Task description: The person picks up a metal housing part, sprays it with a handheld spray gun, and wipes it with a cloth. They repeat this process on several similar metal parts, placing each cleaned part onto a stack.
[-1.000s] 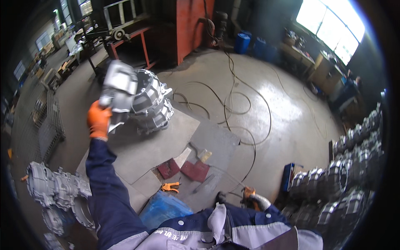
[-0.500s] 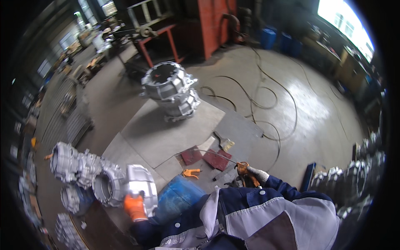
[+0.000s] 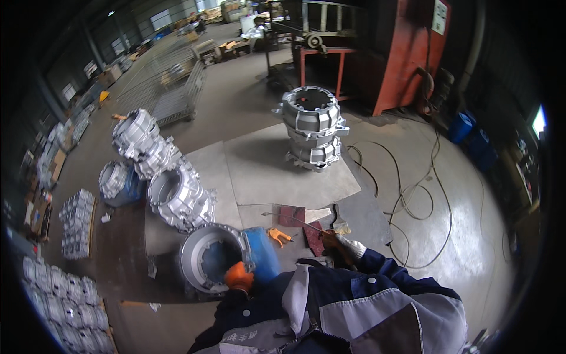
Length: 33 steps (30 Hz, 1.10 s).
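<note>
My left hand, in an orange glove, is closed on the near right rim of a silver cast-metal housing. This housing lies with its wide round opening facing up toward me, close to a blue drum-like object. My right hand, in a pale glove, grips an air blow gun with an orange-brown body. Its long thin nozzle points left, over some dark red pads. Between the two hands lies a second, orange blow gun, with a brush farther right.
Two stacked housings stand on the grey table sheet. More housings line the left side. A hose loops over the floor at right. A red machine and a wire cage stand behind.
My view has swung left. The housing at my left hand has tipped, so its round opening now faces up, and the hand has shifted to its rim. My right hand still holds the blow gun.
</note>
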Each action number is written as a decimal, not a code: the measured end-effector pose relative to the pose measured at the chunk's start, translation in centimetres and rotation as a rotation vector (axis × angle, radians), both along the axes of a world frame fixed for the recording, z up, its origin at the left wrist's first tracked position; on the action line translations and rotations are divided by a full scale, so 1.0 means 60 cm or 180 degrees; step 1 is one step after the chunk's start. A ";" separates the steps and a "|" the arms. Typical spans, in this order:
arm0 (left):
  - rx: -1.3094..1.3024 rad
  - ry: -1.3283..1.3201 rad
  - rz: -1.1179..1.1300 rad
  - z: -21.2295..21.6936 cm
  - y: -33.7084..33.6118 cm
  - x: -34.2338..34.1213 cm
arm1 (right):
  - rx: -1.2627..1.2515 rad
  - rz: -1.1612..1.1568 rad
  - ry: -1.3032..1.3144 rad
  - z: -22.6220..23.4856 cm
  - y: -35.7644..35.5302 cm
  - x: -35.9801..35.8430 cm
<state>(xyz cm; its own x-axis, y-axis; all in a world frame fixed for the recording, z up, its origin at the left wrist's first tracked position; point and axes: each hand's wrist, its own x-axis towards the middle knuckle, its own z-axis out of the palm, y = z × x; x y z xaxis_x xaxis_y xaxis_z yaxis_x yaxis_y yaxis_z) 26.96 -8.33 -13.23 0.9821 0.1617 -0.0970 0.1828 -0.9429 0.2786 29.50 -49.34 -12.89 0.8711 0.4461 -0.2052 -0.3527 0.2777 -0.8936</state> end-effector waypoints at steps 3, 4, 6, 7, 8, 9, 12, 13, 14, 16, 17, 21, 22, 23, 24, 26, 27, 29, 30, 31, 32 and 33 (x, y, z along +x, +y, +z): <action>-0.0467 -0.0295 -0.0142 0.023 -0.008 -0.002 | 0.0263 0.0010 0.0484 0.053 0.032 0.006; -0.0675 -0.0223 -0.0063 0.028 -0.009 -0.005 | 0.0459 0.0135 0.0592 0.064 0.039 0.004; -0.0462 -0.0328 -0.0340 0.036 -0.001 -0.010 | 0.0310 -0.0121 0.0876 0.080 0.043 0.000; -0.0405 -0.0080 -0.0388 0.038 0.006 -0.014 | 0.0336 0.0099 0.0580 0.086 0.040 -0.007; -0.0182 0.0196 -0.0295 0.040 0.015 -0.024 | 0.0071 0.0101 0.0514 0.091 0.036 -0.012; 0.0148 0.0422 -0.0162 0.041 0.021 -0.032 | 0.0226 0.0104 0.0559 0.096 0.031 -0.025; 0.0508 0.1111 0.0200 0.045 0.038 -0.060 | -0.0200 0.0313 0.1195 0.110 0.011 -0.057; 0.0533 0.1147 0.0093 0.044 0.035 -0.066 | -0.0483 0.0406 0.1432 0.112 0.004 -0.066; 0.0627 0.1221 0.0053 0.043 0.030 -0.067 | -0.0454 0.0459 0.1085 0.108 0.007 -0.074; 0.1037 0.1610 -0.0048 0.037 0.011 -0.070 | -0.0285 0.0521 0.0725 0.090 0.010 -0.081; 0.1261 0.1747 -0.0110 0.035 0.003 -0.071 | -0.0211 0.0462 0.1206 0.076 0.014 -0.082; 0.1397 0.1998 0.0040 0.028 -0.010 -0.061 | 0.0487 0.0473 0.1706 0.012 0.022 -0.088; 0.1342 0.2041 0.0041 0.028 -0.009 -0.060 | 0.0546 0.0478 0.1729 -0.002 0.027 -0.090; 0.1291 0.2079 0.0053 0.027 -0.007 -0.058 | 0.0595 0.0475 0.1745 -0.013 0.031 -0.093; 0.1287 0.2058 0.0065 0.026 -0.007 -0.057 | 0.0611 0.0472 0.1751 -0.023 0.035 -0.094; 0.1253 0.2192 0.0114 0.025 -0.007 -0.054 | 0.0620 0.0450 0.1741 -0.037 0.042 -0.096; 0.1263 0.2227 0.0139 0.026 -0.008 -0.054 | 0.0610 0.0437 0.1724 -0.042 0.044 -0.095; 0.1315 0.2248 0.0152 0.028 -0.012 -0.049 | 0.0587 0.0406 0.1685 -0.050 0.045 -0.093; 0.1356 0.2249 0.0136 0.030 -0.014 -0.050 | 0.0569 0.0382 0.1657 -0.054 0.043 -0.092; 0.1418 0.2270 0.0131 0.032 -0.015 -0.049 | 0.0550 0.0370 0.1633 -0.059 0.040 -0.092; 0.1370 0.2271 0.0120 0.034 -0.017 -0.049 | 0.0518 0.0357 0.1613 -0.064 0.037 -0.093; 0.1337 0.2288 0.0124 0.036 -0.017 -0.048 | 0.0495 0.0364 0.1577 -0.070 0.033 -0.093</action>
